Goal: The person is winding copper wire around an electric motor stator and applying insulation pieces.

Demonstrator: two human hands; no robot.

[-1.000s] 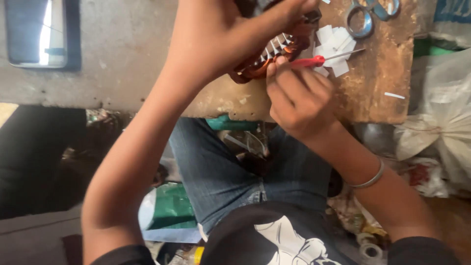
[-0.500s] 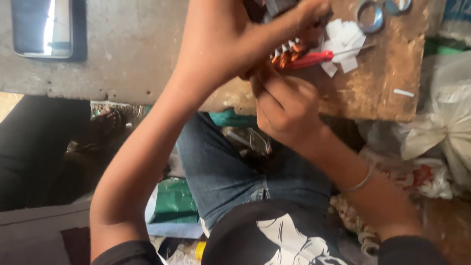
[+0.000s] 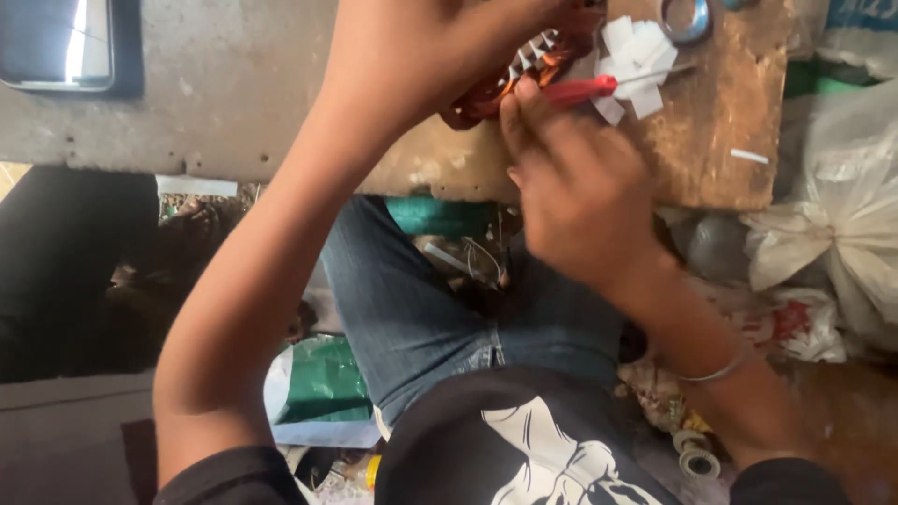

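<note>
Fingers of the right hand (image 3: 585, 192) pinch the red plastic handle of a thin-shafted tool (image 3: 580, 91), thumb tip pressed on its near end. The metal shaft runs right across a heap of small white paper slips (image 3: 638, 56) at the top of the frame. The left hand (image 3: 440, 51) curls closed over a copper-wound motor core with pale metal teeth (image 3: 524, 65), held at top centre on the bench edge; its fingertips run out of frame.

To do this well, the left hand should keep the core braced against the wood so that it cannot roll. The tool should go in with short, light pushes along a slot, since the wire's coating would likely scratch under a slip.

The winding is glossy orange-brown and the teeth are dull and ridged. The worn wooden board (image 3: 720, 159) at upper right is rough and stained, and it lies beside a grey pitted slab (image 3: 215, 93). A shiny metal ring (image 3: 687, 23) lies near the top edge, and a dark flat phone (image 3: 56, 42) sits upper left. Crumpled white plastic bags (image 3: 842, 224) fill the right side, with blue denim trousers (image 3: 421, 309) below centre.
</note>
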